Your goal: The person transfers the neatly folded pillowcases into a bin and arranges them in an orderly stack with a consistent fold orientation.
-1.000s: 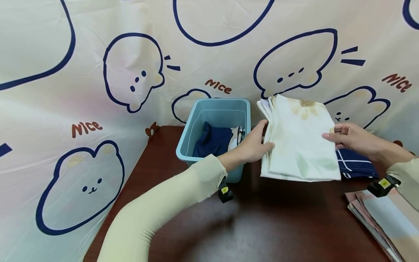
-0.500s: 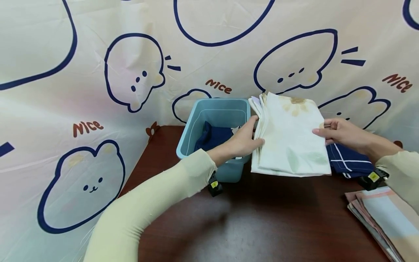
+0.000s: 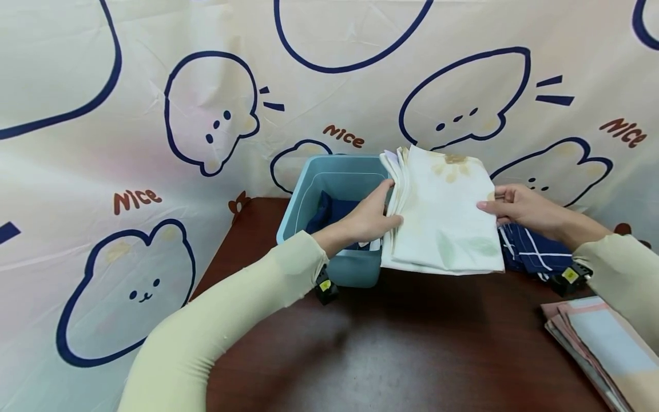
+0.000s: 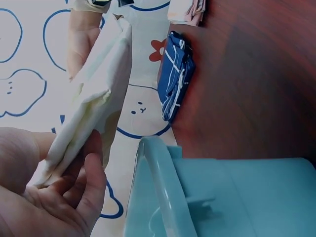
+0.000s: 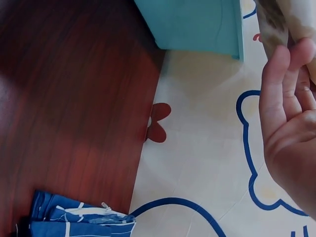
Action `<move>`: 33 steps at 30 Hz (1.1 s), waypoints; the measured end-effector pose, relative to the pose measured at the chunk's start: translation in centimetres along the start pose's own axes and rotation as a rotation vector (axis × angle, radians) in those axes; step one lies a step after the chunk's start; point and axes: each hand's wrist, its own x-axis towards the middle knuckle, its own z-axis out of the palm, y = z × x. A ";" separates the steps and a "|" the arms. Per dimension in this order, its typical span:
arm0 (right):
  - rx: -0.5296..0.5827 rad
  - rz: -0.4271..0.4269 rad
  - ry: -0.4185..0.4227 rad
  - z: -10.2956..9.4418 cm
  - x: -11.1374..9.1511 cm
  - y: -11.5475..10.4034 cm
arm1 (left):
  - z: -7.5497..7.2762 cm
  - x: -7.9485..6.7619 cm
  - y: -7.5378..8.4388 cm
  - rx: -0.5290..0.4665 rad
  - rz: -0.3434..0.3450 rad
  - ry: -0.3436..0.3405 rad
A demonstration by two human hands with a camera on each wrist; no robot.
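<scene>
A folded white cloth (image 3: 448,212) with a faded flower and green leaf print is held up between both hands, its layers stacked at the left side. My left hand (image 3: 362,220) pinches that layered side, thumb in front; the left wrist view shows the fingers (image 4: 94,192) under the folds. On the opposite side my right hand (image 3: 530,209) grips the cloth between thumb and fingers. Just left of the cloth stands a light blue plastic bin (image 3: 355,269), the cloth overlapping its right rim. Inside lies dark navy fabric (image 3: 340,209), partly hidden by my left hand.
Behind the right hand a folded navy cloth with white lines (image 3: 540,252) lies on the dark red-brown table (image 3: 401,355). Nearer, at the right edge, is a folded pink, blue and beige cloth (image 3: 612,337). A printed curtain (image 3: 206,143) hangs behind the table.
Both hands have moved left with the white cloth, bringing it from beside the bin to its right rim. More of the folded navy cloth now shows at the right.
</scene>
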 end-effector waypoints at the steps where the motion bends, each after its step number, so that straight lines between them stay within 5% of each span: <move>1: -0.001 -0.005 -0.001 0.0 0.1 -0.1 | -0.1 0.0 0.0 0.002 -0.001 0.000; 33: 0.007 -0.044 0.053 3.0 2.3 -3.4 | -4.3 -1.4 -1.0 0.059 0.005 0.006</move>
